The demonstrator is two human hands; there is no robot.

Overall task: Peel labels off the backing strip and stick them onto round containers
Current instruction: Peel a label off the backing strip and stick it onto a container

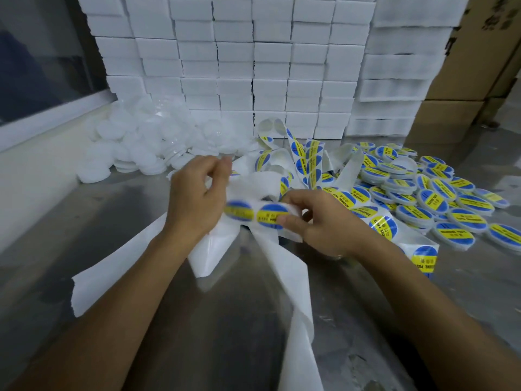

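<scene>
Head view: backing strip [253, 213] is stretched between both hands over the bench [98, 221], likely to lift a label edge. Left hand [197, 198] pinches one end; right hand [315, 221] pinches the other, thumb on a label [272, 215]. Labelled containers [439, 198] are heaped right, unlabelled ones [135, 148] left (contents hidden).

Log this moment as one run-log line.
left hand: holds backing strip | right hand: pinches strip | labelled containers: piled right | unlabelled containers: left
</scene>
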